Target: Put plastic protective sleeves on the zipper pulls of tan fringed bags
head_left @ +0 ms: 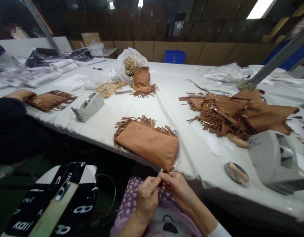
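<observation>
Handbag workshop: long cloth-covered worktable, fringed suede bags piled at right, cartons stacked along the far wall.

There were the person's two hands, three separate fringed suede bags, one heap of further bags, one tape dispenser and one blue plastic bin.

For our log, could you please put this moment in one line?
Left hand | right hand | pinching metal ring | tan fringed suede clutch

Dim room, fluorescent ceiling light far beyond the fringed suede clutch, soft sheen on the white table around it, deep shadow left of it, edges bowed
</observation>
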`<state>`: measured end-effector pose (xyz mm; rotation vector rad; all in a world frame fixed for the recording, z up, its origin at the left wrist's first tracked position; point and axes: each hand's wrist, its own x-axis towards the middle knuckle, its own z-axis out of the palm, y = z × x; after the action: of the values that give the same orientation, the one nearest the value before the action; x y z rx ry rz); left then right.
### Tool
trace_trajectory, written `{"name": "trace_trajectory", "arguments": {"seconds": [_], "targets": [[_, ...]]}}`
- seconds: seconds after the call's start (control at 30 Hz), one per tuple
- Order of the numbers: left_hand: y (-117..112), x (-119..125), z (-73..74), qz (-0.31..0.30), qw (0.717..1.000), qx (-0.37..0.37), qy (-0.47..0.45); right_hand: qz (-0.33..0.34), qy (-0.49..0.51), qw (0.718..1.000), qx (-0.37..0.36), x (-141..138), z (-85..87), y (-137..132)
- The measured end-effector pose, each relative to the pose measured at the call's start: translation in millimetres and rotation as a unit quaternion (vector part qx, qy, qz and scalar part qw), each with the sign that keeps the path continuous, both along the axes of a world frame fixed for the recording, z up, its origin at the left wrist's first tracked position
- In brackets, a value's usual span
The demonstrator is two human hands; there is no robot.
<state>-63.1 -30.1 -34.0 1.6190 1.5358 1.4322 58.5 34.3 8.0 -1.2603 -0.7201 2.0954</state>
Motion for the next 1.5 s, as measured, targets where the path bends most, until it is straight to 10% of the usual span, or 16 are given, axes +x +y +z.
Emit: {"name": "trace_trajectory", "arguments": {"seconds": [0.3, 0.5, 0.7, 1.0, 1.5], "targets": [[-39.6, -11.8, -8.6, -0.029, 0.995, -0.083, -0.056, 0.022, -0.09, 0.987, 0.128, 0.2, -3.3, 2.5], [-22.9, -62.6, 26.9, 0.05, 0.937, -0.273, -0.209, 0.004, -0.119, 0.985, 0.129, 4.4, -10.5, 10.0], [28.0, -15.3, 39.9, -0.093, 0.867, -0.376, -0.313, 0.013, -0.135, 0.98, 0.145, 2.9, -9.2, 8.2], [25.9, -4.4, 28.1, -0.084, 0.849, -0.337, -0.399, 0.11, -0.132, 0.96, 0.219, 10.1, 1.5, 11.8], [25.0, 3.2, 22.5, -0.03, 0.912, -0.295, -0.285, 0.06, -0.072, 0.987, 0.128, 6.3, -13.6, 11.1]]}}
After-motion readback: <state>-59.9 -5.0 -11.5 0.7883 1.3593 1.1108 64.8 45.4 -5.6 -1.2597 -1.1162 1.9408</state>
